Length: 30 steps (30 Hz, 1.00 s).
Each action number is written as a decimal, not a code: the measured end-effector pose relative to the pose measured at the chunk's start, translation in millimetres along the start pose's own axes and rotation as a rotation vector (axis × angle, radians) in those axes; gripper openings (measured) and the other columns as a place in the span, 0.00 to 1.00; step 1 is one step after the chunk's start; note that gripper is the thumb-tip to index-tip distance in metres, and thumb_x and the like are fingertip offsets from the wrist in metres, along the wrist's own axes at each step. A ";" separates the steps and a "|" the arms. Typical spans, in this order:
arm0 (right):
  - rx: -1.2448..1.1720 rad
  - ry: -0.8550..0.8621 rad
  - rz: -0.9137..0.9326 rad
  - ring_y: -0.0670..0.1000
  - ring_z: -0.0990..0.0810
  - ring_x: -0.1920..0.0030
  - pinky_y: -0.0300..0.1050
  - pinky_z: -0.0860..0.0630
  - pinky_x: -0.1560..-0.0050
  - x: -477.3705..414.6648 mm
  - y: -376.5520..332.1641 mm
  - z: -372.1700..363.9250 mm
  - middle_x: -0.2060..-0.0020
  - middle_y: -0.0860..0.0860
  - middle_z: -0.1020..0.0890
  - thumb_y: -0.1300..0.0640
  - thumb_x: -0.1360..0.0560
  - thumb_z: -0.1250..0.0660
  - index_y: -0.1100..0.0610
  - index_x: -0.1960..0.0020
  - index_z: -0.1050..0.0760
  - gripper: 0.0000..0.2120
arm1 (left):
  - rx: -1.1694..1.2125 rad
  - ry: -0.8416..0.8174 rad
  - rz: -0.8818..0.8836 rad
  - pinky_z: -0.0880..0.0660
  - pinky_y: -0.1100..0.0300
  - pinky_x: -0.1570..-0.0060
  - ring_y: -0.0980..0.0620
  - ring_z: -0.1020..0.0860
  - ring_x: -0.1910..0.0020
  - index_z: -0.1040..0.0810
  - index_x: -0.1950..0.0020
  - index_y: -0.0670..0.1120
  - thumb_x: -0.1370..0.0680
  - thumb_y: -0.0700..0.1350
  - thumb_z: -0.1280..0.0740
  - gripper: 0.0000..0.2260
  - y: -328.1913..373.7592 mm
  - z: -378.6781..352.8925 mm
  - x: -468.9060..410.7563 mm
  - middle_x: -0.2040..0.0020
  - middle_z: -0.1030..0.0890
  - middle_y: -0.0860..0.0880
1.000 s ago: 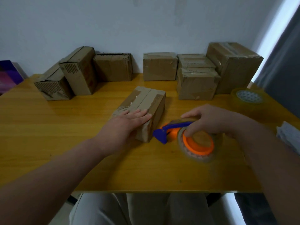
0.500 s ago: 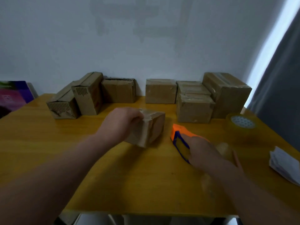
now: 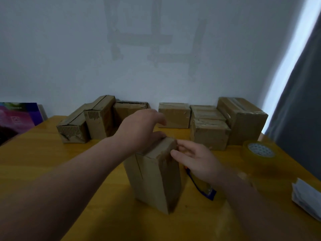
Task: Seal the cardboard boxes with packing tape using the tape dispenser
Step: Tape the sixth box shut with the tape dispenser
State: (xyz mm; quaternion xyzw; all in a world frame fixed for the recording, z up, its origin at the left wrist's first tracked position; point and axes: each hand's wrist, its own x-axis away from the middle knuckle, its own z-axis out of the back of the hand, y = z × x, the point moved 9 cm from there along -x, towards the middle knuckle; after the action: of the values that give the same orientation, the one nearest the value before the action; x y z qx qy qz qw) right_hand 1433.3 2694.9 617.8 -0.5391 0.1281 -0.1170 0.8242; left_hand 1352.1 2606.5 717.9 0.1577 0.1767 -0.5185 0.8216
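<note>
Your left hand [image 3: 144, 129] gripped the top of the cardboard box [image 3: 152, 178], standing upright before you; your right hand [image 3: 196, 160], fingers loose and empty, touched its upper right edge. The tape dispenser [image 3: 207, 191] lay on the table [image 3: 43, 153] beside the box, under your right wrist.

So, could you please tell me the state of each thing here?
cardboard box: upright on end on the table
left hand: grips the box's top
right hand: open, fingertips touching the box's top edge
tape dispenser: lying on the table, unheld
spare tape roll: lying flat, untouched
row of boxes: resting at the back, untouched
</note>
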 end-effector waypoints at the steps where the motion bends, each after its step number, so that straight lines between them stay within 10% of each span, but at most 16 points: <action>1: -0.027 0.018 -0.004 0.44 0.22 0.41 0.42 0.24 0.40 0.3 3.5 0.6 0.42 0.44 0.20 0.48 0.24 0.33 0.48 0.33 0.26 0.20 | -0.020 0.058 0.022 0.26 0.59 0.49 0.55 0.25 0.47 0.22 0.44 0.53 0.26 0.53 0.31 0.12 0.0 4.9 4.8 0.47 0.23 0.56; 7: -0.087 0.008 0.009 0.38 0.18 0.53 0.30 0.25 0.60 10.6 6.0 0.8 0.56 0.39 0.16 0.42 0.33 0.31 0.41 0.50 0.22 0.13 | 0.345 -0.058 -0.038 0.27 0.67 0.58 0.64 0.24 0.56 0.18 0.49 0.54 0.23 0.54 0.36 0.09 5.3 -1.8 37.9 0.55 0.20 0.62; 15: -0.100 -0.097 -0.016 0.47 0.21 0.41 0.51 0.23 0.41 10.3 13.2 -24.1 0.42 0.46 0.19 0.31 0.41 0.25 0.45 0.32 0.29 0.42 | 0.560 0.016 -0.180 0.28 0.70 0.47 0.66 0.23 0.46 0.18 0.45 0.52 0.24 0.54 0.39 0.14 4.3 -17.5 61.5 0.47 0.18 0.60; 20: -0.174 -0.123 -0.013 0.44 0.20 0.44 0.40 0.22 0.49 11.7 7.6 -40.2 0.42 0.45 0.20 0.37 0.36 0.27 0.38 0.38 0.25 0.27 | 0.592 0.117 -0.165 0.32 0.73 0.47 0.64 0.23 0.46 0.17 0.45 0.47 0.24 0.47 0.40 0.14 -3.6 -14.3 75.1 0.47 0.18 0.57; 30: -0.180 0.057 -0.059 0.54 0.20 0.47 0.56 0.20 0.48 12.0 0.4 -46.3 0.44 0.57 0.23 0.40 0.32 0.37 0.52 0.47 0.19 0.21 | 0.561 0.217 -0.120 0.35 0.76 0.56 0.67 0.28 0.53 0.24 0.49 0.45 0.26 0.44 0.41 0.10 -0.6 -9.0 85.6 0.53 0.25 0.60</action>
State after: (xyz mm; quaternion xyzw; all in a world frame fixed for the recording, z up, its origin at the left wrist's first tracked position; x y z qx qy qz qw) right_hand 1429.0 2651.3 598.5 -0.6112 0.1456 -0.1446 0.7644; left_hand 1384.7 2542.1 671.0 0.4223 0.1222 -0.5748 0.6902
